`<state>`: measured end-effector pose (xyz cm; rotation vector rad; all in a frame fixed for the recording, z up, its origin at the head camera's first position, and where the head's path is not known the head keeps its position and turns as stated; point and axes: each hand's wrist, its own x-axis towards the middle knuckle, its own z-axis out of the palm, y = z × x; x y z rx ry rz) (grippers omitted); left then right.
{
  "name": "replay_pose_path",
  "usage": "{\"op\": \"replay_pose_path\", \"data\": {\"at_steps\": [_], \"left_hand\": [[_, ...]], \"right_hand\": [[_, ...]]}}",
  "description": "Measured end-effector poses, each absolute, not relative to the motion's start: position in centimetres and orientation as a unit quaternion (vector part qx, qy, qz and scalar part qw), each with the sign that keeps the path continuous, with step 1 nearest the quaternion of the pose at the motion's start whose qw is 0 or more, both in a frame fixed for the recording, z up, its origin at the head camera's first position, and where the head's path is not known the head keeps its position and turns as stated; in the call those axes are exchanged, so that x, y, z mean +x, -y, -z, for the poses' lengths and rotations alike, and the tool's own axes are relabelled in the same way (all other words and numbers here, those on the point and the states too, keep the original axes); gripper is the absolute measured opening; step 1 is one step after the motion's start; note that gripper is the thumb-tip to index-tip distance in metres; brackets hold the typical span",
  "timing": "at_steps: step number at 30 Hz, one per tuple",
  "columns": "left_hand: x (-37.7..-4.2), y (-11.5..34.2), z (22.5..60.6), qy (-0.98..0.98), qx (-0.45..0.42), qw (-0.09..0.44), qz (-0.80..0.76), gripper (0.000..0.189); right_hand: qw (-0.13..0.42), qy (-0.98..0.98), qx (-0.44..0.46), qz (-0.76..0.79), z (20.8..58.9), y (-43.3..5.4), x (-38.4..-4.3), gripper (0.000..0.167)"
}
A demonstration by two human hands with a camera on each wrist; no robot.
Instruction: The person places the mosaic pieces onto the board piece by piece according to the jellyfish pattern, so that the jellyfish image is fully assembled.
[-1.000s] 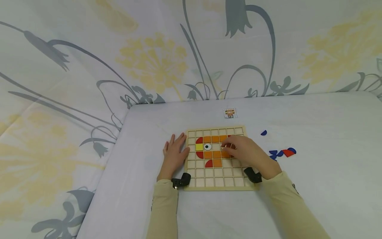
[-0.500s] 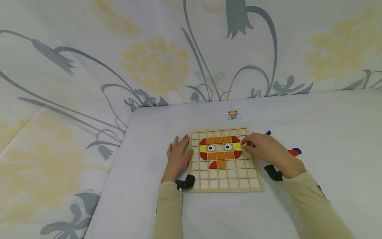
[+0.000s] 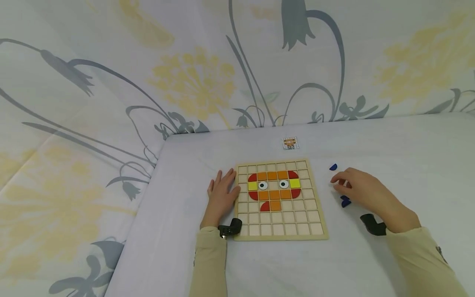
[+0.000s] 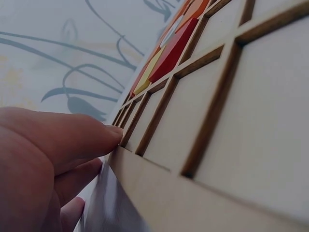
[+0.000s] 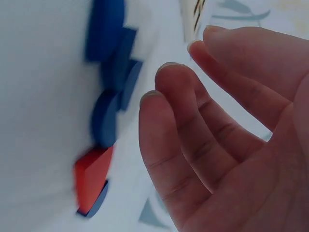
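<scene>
A wooden grid board [image 3: 282, 238] lies on the white-covered table, its cells partly filled with flat coloured tiles. Orange tiles [image 3: 272, 175], red quarter-round tiles and yellow squares [image 3: 295, 183] surround two round eye tiles [image 3: 283, 184]. My left hand [image 3: 219, 198] rests at the board's left edge; its thumb [image 4: 104, 137] touches the rim in the left wrist view. To the right of the board, my right hand [image 3: 365, 190] hovers with loosely bent fingers, holding nothing. Beside it lie several blue tiles [image 5: 104, 121] and a red tile [image 5: 94, 171], the red one hidden in the head view.
Behind the board lies a small picture card [image 3: 290, 143] with a gridded pattern. A lone blue half-round tile [image 3: 333, 167] sits beyond my right hand. Floral fabric [image 3: 200, 78] rises behind the table and on its left.
My right hand has left the board and moved right to the loose tiles. A second eye tile and a yellow square now show on the board's right side. The left hand stays put.
</scene>
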<state>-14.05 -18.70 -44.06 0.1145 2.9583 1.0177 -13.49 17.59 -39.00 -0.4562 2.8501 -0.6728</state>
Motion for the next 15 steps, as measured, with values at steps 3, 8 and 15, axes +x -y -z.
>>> {"op": "replay_pose_path", "data": {"at_steps": [3, 8, 15], "left_hand": [[-14.0, 18.8, 44.1, -0.945, 0.036, 0.004, -0.324, 0.050], [-14.0, 18.8, 43.9, -0.945, 0.033, 0.001, -0.324, 0.050], [-14.0, 18.6, 43.9, -0.944, 0.037, 0.004, -0.328, 0.050]], "right_hand": [[0.091, -0.960, -0.131, 0.228, 39.5, -19.1, -13.2, 0.019], [0.095, -0.966, -0.101, 0.218, 40.0, -21.4, -13.1, 0.024], [0.101, -0.965, -0.103, 0.217, 40.6, -23.2, -12.9, 0.034]]}}
